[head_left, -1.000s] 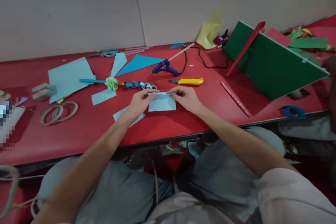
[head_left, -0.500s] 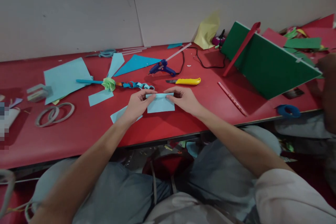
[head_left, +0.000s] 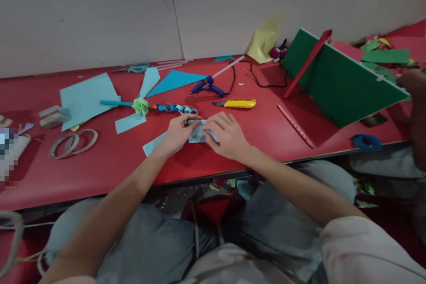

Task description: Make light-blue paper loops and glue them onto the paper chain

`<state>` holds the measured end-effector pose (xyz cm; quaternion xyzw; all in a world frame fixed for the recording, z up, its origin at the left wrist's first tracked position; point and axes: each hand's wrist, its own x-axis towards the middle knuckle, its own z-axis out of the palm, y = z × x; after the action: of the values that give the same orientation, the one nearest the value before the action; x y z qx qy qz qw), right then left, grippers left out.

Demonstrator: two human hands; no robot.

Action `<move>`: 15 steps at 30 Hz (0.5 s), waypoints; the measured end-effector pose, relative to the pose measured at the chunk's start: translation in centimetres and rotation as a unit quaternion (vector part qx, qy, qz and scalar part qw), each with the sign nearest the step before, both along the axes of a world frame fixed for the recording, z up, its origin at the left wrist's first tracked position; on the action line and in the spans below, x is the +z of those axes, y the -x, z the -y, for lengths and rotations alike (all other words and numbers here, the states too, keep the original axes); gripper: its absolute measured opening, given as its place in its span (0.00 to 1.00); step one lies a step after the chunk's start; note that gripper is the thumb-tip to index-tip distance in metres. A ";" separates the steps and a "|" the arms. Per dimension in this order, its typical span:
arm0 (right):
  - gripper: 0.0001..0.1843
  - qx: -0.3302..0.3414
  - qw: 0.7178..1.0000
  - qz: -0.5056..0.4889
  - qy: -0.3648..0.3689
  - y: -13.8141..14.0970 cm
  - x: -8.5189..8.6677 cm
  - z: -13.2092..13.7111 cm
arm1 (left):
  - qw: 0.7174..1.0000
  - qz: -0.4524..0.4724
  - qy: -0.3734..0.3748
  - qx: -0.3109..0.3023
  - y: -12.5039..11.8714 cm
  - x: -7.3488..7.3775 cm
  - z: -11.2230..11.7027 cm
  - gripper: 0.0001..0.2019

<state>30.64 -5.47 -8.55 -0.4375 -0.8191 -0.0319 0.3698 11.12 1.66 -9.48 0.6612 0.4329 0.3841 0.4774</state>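
A small piece of light blue paper (head_left: 196,136) lies near the front of the red table, its far edge folded over. My left hand (head_left: 178,133) pinches it at the upper left, thumb and fingers closed. Bent over its right side is my right hand (head_left: 228,135), with the paper's right edge curling up between thumb and fingers; my fingers hide part of it. Another light blue piece (head_left: 155,143) sits partly under my left wrist. Beyond my hands are a yellow utility knife (head_left: 239,104) with its blade out and a paper chain (head_left: 171,108).
A blue glue gun (head_left: 207,86) with a cord stands behind the knife. To the left are tape rolls (head_left: 85,141), a light blue sheet (head_left: 88,97) and scissors (head_left: 138,68). A green board (head_left: 339,80) leans at right, near another person's arm (head_left: 417,115).
My right hand has turned over and come down from the paper's folded far edge onto its right side, lifting that edge. My left hand keeps its pinch.
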 end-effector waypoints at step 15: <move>0.39 0.028 0.999 0.029 0.005 10.6 2.8 -0.9 | 0.984 0.051 -0.038 -0.168 -9.9 1.8 -4.6 0.18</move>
<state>20.03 -4.56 -5.79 -0.4153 -0.8413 -0.0296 0.3447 21.04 6.24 -7.72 0.7218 0.2755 0.3481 0.5310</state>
